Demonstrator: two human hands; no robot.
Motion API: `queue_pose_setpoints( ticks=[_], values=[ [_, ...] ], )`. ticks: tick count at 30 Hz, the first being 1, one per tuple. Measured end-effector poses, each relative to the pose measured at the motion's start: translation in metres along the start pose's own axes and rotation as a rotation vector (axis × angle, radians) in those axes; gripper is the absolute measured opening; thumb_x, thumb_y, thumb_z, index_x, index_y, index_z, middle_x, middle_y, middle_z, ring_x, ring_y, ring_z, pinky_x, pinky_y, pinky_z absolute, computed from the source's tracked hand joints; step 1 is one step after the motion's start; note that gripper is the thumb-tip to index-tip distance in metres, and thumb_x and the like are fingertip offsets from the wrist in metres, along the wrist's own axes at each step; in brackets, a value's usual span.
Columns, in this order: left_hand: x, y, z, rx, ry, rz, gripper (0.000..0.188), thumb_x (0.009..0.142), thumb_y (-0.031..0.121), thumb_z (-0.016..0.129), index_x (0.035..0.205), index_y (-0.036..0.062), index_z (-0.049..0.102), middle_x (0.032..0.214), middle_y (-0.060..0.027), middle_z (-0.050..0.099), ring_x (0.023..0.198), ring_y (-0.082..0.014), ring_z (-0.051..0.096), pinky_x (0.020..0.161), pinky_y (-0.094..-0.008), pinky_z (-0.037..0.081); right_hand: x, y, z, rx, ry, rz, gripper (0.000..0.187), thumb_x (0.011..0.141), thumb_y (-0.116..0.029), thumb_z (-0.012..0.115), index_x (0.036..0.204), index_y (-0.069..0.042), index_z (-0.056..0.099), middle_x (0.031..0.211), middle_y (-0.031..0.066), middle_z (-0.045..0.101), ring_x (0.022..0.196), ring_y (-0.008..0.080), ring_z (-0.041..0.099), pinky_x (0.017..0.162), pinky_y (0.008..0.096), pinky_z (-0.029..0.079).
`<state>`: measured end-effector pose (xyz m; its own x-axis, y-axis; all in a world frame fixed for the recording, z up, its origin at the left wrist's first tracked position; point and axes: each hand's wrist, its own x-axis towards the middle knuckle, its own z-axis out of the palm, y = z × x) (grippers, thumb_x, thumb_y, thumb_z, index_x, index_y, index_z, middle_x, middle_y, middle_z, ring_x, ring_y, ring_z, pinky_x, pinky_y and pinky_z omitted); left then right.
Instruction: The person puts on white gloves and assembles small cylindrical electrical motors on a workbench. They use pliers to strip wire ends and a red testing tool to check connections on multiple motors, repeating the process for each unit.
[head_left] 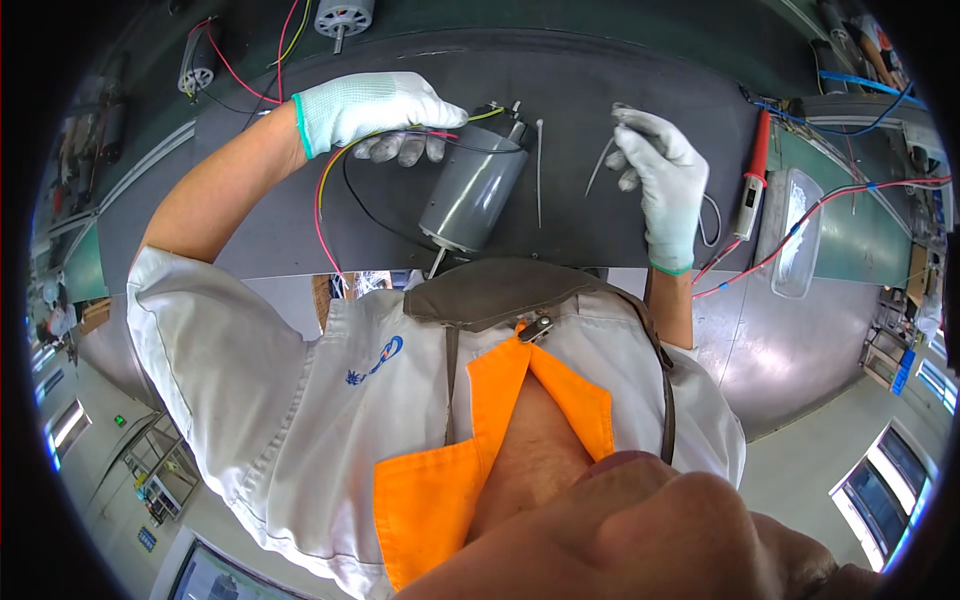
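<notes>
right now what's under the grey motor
The grey motor appears to lie on the dark work surface. A black wire runs toward its lower end. Anything directly beneath its body is covered from view.

The grey motor (472, 195) is showing a smooth, glossy metal body, and its shaft (437, 263) is shining like bare metal. The thin strip (599, 170) is looking like plastic. The knitted cloth gloves (362, 102) and the dark worktop (570, 75) are appearing matt, while the clear plastic tray (796, 245) is gleaming.
</notes>
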<state>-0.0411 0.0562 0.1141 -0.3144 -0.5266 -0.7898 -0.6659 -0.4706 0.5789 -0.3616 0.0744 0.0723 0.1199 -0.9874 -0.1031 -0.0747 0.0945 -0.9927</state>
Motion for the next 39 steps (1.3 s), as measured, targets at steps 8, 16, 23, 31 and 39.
queue_pose_setpoints(
  ticks=[8,16,23,31,39],
  values=[
    [-0.005,0.005,0.002,-0.037,0.013,-0.063,0.059,0.096,0.056,0.06,0.089,-0.0016,0.07,0.057,-0.004,0.056,0.036,-0.0056,0.046,0.034,-0.0228,0.034,-0.018,0.004,0.017,0.702,-0.339,0.18,0.021,0.096,-0.005,0.066,0.115,0.004,0.062,0.107,0.0215,0.071,0.085,0.0208,0.073,0.069,0.0314,0.063],
    [-0.011,-0.005,0.005,-0.062,-0.02,-0.088,0.063,0.097,0.06,0.055,0.092,-0.0002,0.071,0.058,-0.0057,0.059,0.037,-0.0053,0.046,0.035,-0.0227,0.035,-0.036,0.044,0.089,0.542,-0.301,-0.005,0.014,0.096,0.007,0.06,0.109,0.004,0.062,0.108,0.0135,0.07,0.096,0.0157,0.07,0.084,0.0314,0.06],
    [0.002,-0.027,0.029,-0.36,0.117,-0.02,0.053,0.1,0.053,0.053,0.095,0.002,0.066,0.07,-0.0047,0.061,0.043,-0.0057,0.048,0.037,-0.023,0.037,-0.022,0.049,0.081,-0.644,-0.499,-1.003,0.034,0.08,-0.01,0.068,0.114,-0.012,0.067,0.113,0.0075,0.071,0.089,0.0278,0.07,0.072,0.04,0.056],
    [0.016,-0.031,0.053,-0.418,0.4,0.056,0.036,0.096,0.035,0.064,0.107,0.0003,0.068,0.078,-0.0034,0.064,0.055,-0.0071,0.054,0.045,-0.0226,0.043,-0.013,0.043,0.086,-0.569,-0.542,-0.992,0.033,0.082,-0.008,0.066,0.114,-0.011,0.067,0.116,0.0091,0.071,0.092,0.0271,0.072,0.074,0.0398,0.057],
    [0.036,-0.035,0.077,-0.592,0.623,0.341,0.027,0.096,0.021,0.068,0.115,0.0013,0.069,0.085,0.0,0.069,0.059,-0.0019,0.055,0.048,-0.0182,0.041,-0.002,0.024,0.086,0.38,-0.295,0.042,0.021,0.099,-0.001,0.055,0.116,0.003,0.066,0.105,0.0077,0.073,0.072,0.0061,0.065,0.058,0.0195,0.051]
  ],
)
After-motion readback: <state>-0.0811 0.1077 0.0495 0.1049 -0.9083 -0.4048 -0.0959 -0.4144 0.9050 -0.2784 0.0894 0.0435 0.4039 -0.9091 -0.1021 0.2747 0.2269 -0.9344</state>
